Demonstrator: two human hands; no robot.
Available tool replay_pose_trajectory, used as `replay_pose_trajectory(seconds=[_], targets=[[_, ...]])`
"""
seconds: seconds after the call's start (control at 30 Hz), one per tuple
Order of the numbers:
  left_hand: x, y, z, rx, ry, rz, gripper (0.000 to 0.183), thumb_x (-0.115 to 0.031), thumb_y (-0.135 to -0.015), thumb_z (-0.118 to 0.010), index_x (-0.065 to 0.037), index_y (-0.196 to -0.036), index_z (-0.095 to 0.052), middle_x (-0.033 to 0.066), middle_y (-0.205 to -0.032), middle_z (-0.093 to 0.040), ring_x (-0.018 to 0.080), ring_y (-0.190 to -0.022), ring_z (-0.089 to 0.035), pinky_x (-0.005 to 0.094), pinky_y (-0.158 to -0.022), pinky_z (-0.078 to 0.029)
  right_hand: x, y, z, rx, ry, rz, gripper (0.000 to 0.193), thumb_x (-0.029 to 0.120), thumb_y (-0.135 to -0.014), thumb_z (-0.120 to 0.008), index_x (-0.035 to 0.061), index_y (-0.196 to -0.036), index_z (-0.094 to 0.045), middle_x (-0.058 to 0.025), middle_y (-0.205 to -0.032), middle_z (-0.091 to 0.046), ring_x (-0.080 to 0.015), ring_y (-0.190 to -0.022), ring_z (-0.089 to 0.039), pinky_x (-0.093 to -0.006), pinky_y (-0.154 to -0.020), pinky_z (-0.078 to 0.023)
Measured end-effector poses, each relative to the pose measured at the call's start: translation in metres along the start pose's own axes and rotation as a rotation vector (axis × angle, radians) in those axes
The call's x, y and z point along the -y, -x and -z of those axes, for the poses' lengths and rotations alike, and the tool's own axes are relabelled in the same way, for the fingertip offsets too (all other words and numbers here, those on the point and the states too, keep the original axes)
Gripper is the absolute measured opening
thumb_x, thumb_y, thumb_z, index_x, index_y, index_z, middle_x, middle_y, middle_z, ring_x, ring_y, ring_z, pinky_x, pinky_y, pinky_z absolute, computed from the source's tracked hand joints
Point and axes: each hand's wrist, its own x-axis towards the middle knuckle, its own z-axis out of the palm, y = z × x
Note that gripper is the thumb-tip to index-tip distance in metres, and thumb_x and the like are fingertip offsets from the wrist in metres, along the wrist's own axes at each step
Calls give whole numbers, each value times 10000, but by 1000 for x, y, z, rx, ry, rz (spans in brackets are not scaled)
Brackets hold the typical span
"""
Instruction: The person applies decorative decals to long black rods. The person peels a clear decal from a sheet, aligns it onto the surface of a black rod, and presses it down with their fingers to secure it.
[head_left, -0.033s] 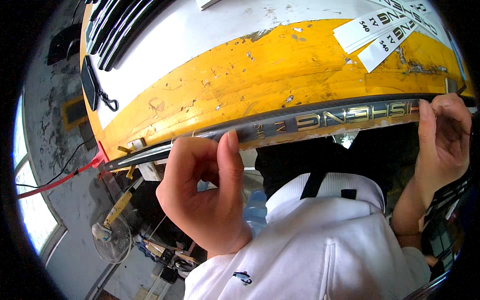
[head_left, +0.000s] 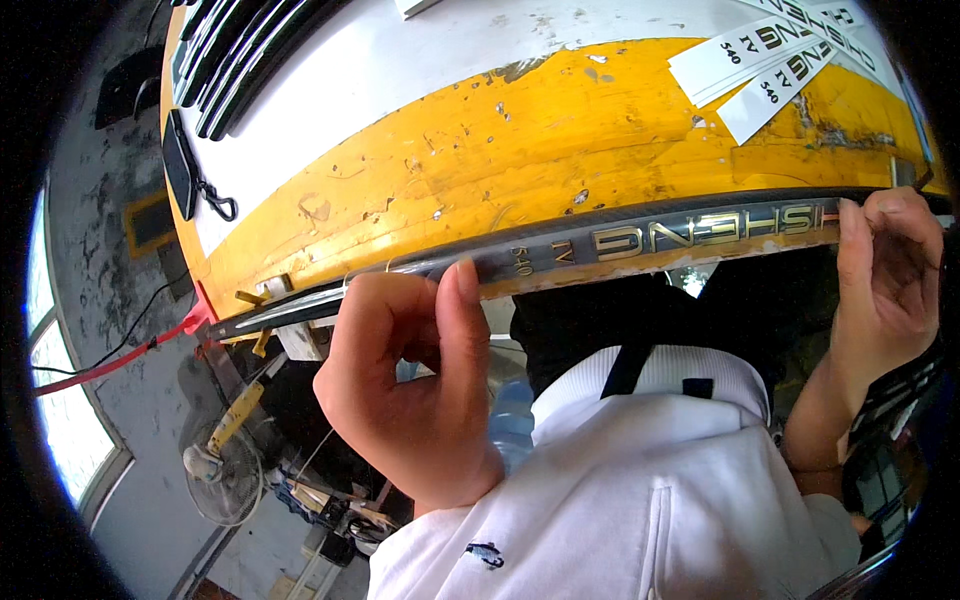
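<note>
A long, dark tube (head_left: 700,200) runs along the front edge of the table, tapering at its left end. Along its near side lies a clear decal strip (head_left: 585,250) with gold lettering. My left hand (head_left: 410,370) is closed in a pinch, thumb and forefinger meeting at the strip's left end. At the far right, my right hand (head_left: 888,270) pinches the strip's other end between thumb and curled fingers. The strip spans straight between both hands, close against the tube; whether it sticks to it I cannot tell.
The worn yellow and white table (head_left: 400,170) carries several white decal sheets (head_left: 755,85) at the back right. Several black tubes (head_left: 235,60) lie at the back left, above a flat black object (head_left: 180,165) with a clip. A small block (head_left: 272,288) supports the tube's left part. A fan (head_left: 222,480) stands below left.
</note>
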Motion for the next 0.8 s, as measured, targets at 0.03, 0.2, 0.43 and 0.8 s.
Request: replay_pose_trajectory(seconds=[0.03,0.2,0.43,0.8], targets=[[1,0,0,-2,-6,-11,226,-27,-825,-711,-17,-704,-520,-20,-576,-512,9,-518,-433,147,-484,-335,-2,0,-1,0,-11,27,259,-135,-825,-617,2,-1033,-548,-102,-958,-584,-125,-823,-584,-238,-765,-490],[10,3,-7,-113,14,-178,185,-38,-818,-727,-43,-783,-545,-22,-607,-512,-2,-507,-403,144,-448,-286,-5,2,-5,-60,-102,-24,253,-146,-824,-612,-5,-1025,-553,-105,-950,-590,-122,-810,-592,-236,-750,-503],[27,4,1,-254,-470,-749,254,-21,-792,-716,-54,-1037,-656,-13,-738,-453,63,-549,-343,196,-477,-282,-4,0,-4,-37,1,39,250,-147,-817,-618,2,-1006,-553,-102,-904,-590,-117,-782,-584,-230,-729,-497],[47,15,-27,-78,-295,-794,457,10,-737,-685,5,-1191,-638,-14,-594,-408,95,-488,-366,199,-464,-350,-6,2,-4,-73,-36,-48,216,-125,-834,-615,-1,-1001,-557,-86,-876,-580,-95,-750,-556,-202,-701,-461]])
